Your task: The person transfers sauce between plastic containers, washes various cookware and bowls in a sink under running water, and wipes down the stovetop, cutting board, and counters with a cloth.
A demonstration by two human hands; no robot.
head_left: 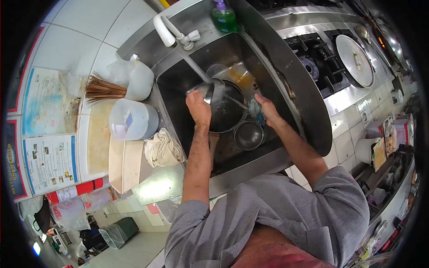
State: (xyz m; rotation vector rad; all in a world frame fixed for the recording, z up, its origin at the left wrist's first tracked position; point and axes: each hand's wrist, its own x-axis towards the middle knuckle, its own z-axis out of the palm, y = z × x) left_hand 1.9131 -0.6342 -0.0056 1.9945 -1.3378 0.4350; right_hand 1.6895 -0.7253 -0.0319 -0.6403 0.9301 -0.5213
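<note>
My left hand [199, 107] grips a shiny, curved metal utensil [209, 93], perhaps a ladle or small bowl, under the running water. From near it a thin metal handle [235, 102] slants toward my right side; I cannot tell whether they are one piece. Fingers closed, my right hand [268, 110] holds a blue-green scrubbing pad [256, 111] close to that handle's end. Below both hands a large dark pan [228, 117] lies in the steel sink [178, 82]. A small round metal bowl [249, 135] sits in front of the pan, beneath my right wrist.
A white faucet [165, 32] runs at the sink's back left, beside a green soap bottle [225, 18]. Plastic tubs [134, 119], a stick brush [105, 88] and a crumpled cloth [163, 148] line the left side. A gas stove [313, 67] with a lid [355, 61] stands right.
</note>
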